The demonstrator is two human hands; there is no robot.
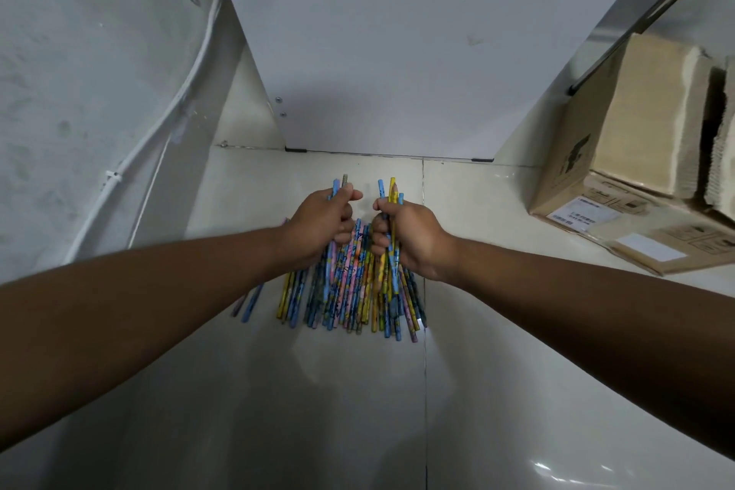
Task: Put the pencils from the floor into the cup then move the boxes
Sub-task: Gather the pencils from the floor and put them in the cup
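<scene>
Two hands hover over the pencils (350,286) heaped on the floor (338,410): the left hand (318,223) grips a couple, the right hand (405,237) a small bunch (tips poking up past the fists). Boxes (620,155) sit to the right, against the wall, well apart.

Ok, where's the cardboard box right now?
In the head view, the cardboard box sits at the far right on flattened cardboard, right of the right hand and the pencil pile.
</scene>
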